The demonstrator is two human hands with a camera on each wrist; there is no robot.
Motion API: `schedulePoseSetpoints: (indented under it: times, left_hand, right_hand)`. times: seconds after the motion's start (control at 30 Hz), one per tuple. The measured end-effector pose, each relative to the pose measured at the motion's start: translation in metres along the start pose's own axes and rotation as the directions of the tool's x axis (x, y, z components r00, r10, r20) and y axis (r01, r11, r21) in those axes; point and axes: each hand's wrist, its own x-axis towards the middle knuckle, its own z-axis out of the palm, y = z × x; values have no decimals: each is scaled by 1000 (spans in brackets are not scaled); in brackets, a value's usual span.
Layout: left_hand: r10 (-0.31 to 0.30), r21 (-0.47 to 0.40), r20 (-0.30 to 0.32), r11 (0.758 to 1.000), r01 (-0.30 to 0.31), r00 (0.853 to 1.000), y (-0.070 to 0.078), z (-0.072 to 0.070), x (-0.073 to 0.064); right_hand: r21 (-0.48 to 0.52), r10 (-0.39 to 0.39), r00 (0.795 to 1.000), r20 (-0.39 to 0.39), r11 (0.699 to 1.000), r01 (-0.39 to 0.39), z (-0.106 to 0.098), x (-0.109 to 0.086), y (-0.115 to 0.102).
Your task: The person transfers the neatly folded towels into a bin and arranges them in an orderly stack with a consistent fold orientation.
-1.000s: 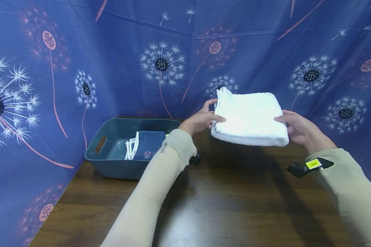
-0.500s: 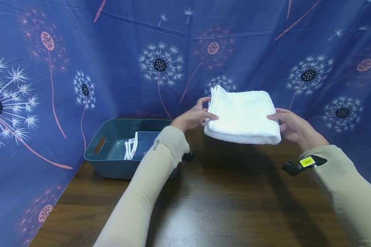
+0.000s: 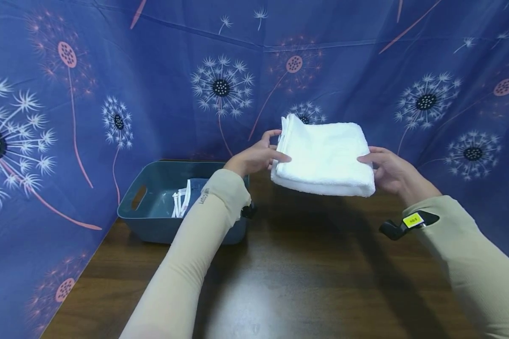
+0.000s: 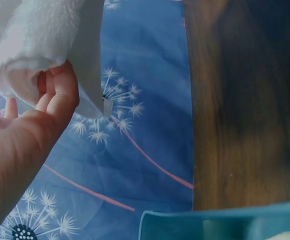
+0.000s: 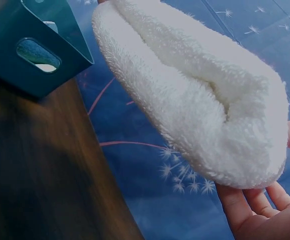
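Observation:
A folded white towel (image 3: 324,157) hangs in the air above the table, held at both ends. My left hand (image 3: 256,156) grips its left end, thumb on top and fingers beneath; in the left wrist view those fingers (image 4: 60,92) tuck into the fold. The towel's right end is pinched by my right hand (image 3: 392,170), thumb above. Seen from the right wrist, the thick fluffy layers of the towel (image 5: 195,100) lie over the fingers (image 5: 235,202). To the left stands a blue-green plastic basket (image 3: 152,230), partly covered by my left forearm.
Inside the basket are a dark blue folded cloth (image 3: 200,183) and white strap-like pieces (image 3: 181,200). The brown wooden table (image 3: 305,282) runs up to a blue dandelion-print curtain (image 3: 174,70) behind and at the left.
Both hands have carried the towel slightly leftward, toward the basket. My left forearm now covers more of the basket and the blue cloth in it.

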Motion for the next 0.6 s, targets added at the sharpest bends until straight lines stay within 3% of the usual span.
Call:
schedulePoseSetpoints:
  times: [0.6]
  left_hand:
    - [0, 49, 7, 999, 0, 1000, 7, -24, -14]
  right_hand:
    - [6, -5, 1000, 0, 1000, 5, 29, 1, -2]
